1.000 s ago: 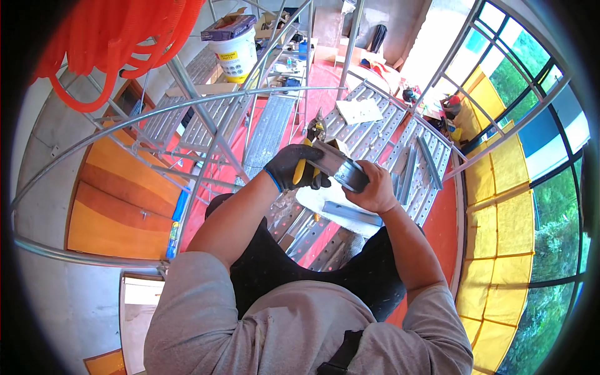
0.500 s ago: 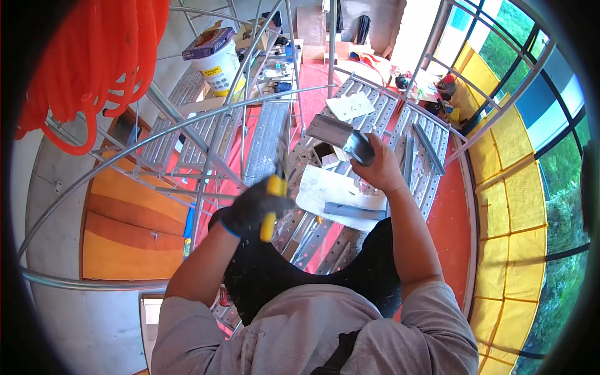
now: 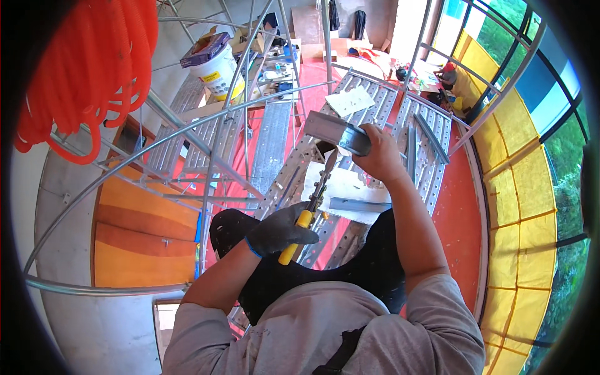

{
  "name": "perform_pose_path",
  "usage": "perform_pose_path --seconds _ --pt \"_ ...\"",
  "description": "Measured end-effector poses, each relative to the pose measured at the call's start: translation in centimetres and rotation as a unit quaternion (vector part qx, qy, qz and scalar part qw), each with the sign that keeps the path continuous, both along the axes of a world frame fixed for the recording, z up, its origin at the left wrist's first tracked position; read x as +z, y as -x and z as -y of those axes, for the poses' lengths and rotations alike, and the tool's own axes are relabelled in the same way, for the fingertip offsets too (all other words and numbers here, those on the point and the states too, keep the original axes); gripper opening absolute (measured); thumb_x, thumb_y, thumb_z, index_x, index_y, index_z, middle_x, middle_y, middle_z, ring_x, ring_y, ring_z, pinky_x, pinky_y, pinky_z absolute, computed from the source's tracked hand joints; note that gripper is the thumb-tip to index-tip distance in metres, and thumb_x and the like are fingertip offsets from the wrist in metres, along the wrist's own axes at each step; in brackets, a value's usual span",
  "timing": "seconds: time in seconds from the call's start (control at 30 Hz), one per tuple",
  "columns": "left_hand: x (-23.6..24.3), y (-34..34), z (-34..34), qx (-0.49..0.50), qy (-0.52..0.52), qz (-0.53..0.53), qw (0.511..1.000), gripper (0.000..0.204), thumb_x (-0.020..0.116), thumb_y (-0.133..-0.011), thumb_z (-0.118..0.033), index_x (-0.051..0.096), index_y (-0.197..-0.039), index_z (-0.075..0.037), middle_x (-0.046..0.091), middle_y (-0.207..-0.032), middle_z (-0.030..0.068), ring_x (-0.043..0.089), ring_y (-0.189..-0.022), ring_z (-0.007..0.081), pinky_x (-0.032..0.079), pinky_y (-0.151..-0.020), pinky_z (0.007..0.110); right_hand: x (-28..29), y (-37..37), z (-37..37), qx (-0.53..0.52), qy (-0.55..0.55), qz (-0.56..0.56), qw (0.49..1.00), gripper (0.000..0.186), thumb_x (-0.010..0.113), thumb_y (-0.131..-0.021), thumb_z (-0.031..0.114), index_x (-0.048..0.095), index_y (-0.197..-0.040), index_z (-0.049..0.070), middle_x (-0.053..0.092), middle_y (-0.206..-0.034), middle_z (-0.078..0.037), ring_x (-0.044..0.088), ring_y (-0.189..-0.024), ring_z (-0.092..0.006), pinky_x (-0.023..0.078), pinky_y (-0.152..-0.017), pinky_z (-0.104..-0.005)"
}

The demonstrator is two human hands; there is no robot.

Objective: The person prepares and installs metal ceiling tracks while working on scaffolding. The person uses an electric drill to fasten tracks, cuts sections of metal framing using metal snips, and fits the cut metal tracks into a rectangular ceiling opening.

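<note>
A dark glove covers my left hand (image 3: 281,230), which is closed around the yellow handles of a pair of metal snips (image 3: 320,187). Their blades point up and away, just below a short metal channel (image 3: 326,127). My bare right hand (image 3: 382,155) grips that channel by its right end, holding it raised over the platform. The snips look apart from the channel, though the blade tips come close to its lower edge. Beneath them, a white sheet (image 3: 314,179) lies on the platform with another cut length of channel (image 3: 359,205) on it.
I sit above a perforated metal scaffold platform (image 3: 280,187) bearing more metal channels (image 3: 431,139) at right. Scaffold tubes (image 3: 187,134) cross on my left, near a hanging red hose coil (image 3: 94,69) and a white bucket (image 3: 217,72). Another person (image 3: 446,76) is far right.
My left hand has swung right and forward, bringing the snips from beside my left knee to just below the channel. My right hand still holds the channel, with its fingers slightly shifted.
</note>
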State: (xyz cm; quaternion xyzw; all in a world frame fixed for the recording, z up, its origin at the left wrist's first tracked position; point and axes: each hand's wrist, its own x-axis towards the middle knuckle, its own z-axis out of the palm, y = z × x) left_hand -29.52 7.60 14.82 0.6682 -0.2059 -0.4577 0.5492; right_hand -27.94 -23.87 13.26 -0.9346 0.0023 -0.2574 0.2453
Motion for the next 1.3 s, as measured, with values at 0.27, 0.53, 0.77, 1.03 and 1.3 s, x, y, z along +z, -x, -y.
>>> perform_pose_path --seconds 0.27,0.53,0.77,1.03,1.3 --pt "-1.5 -1.0 0.2 -0.001 -0.027 0.043 0.999 0.057 0.081 -0.081 -0.017 0.058 -0.13 -0.003 0.064 -0.101 0.0046 0.064 -0.09 0.015 0.053 -0.08 0.031 0.2 0.4 -1.3 0.031 0.024 0.011 0.999 0.051 0.078 -0.067 0.016 0.063 -0.116 0.01 0.068 -0.106 -0.011 0.065 -0.106 -0.0335 0.047 -0.092 -0.0458" --pt "-3.1 -1.3 -0.3 -0.005 -0.042 0.101 0.994 0.054 0.08 -0.08 -0.016 0.059 -0.128 -0.004 0.067 -0.104 0.0054 0.064 -0.094 0.016 0.053 -0.085 0.034 0.2 0.4 -2.0 0.041 0.047 0.025 0.998 0.041 0.075 -0.072 0.016 0.063 -0.111 0.012 0.067 -0.102 -0.008 0.065 -0.105 -0.0313 0.045 -0.093 -0.0462" --pt "-5.5 -1.6 -0.6 -0.005 -0.029 0.106 0.994 0.048 0.076 -0.079 -0.011 0.061 -0.124 -0.004 0.067 -0.1 0.0037 0.064 -0.09 0.0156 0.054 -0.083 0.034 -1.3 -0.1 -2.5 0.033 0.063 0.045 0.996 0.039 0.076 -0.073 0.018 0.063 -0.11 0.013 0.067 -0.102 -0.007 0.065 -0.103 -0.0302 0.045 -0.091 -0.0479" --pt "-5.7 0.0 -0.3 0.019 -0.067 0.151 0.986 0.033 0.075 -0.082 -0.014 0.063 -0.111 -0.005 0.067 -0.089 0.0033 0.065 -0.078 0.0151 0.055 -0.075 0.035 -2.3 -0.5 -2.5 0.061 0.042 0.051 0.996 0.041 0.076 -0.073 0.017 0.063 -0.112 0.013 0.066 -0.104 -0.007 0.065 -0.104 -0.03 0.045 -0.091 -0.0475" --pt "-6.6 -0.2 -0.5 0.038 -0.092 0.151 0.984 0.045 0.077 -0.083 -0.027 0.066 -0.119 -0.003 0.067 -0.09 0.0082 0.065 -0.084 0.0192 0.052 -0.079 0.036 -1.8 -0.5 -2.3 0.048 0.069 0.04 0.996 0.041 0.075 -0.075 0.017 0.063 -0.114 0.012 0.066 -0.103 -0.007 0.064 -0.105 -0.0306 0.045 -0.092 -0.0476"
